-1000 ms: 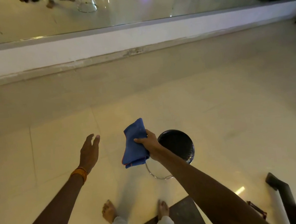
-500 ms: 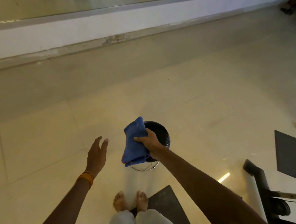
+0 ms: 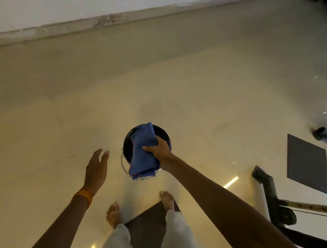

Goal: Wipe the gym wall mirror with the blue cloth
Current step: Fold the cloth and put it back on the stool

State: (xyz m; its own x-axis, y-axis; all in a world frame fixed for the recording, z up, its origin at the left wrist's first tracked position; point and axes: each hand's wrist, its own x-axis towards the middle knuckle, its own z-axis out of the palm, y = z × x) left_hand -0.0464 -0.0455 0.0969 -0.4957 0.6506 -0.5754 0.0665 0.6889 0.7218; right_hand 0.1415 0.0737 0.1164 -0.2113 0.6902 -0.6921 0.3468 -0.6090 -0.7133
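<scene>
Now right hand (image 3: 160, 151) grips folded blue cloth (image 3: 142, 156) directly over dark bucket (image 3: 165, 136); left hand (image 3: 96, 167) open, empty, alongside. Likely dunking: lower straight in, wring well; mirror out of view.

Right grip (image 3: 160, 151) clutches blue cloth (image 3: 142, 160); left grip (image 3: 96, 168) splayed

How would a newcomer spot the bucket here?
On the cream floor, ahead of the person's bare feet, stands the bucket, partly hidden by the blue cloth the right hand grips. Unlike the flat dark mats nearby, it is round, with a thin metal handle.
</scene>
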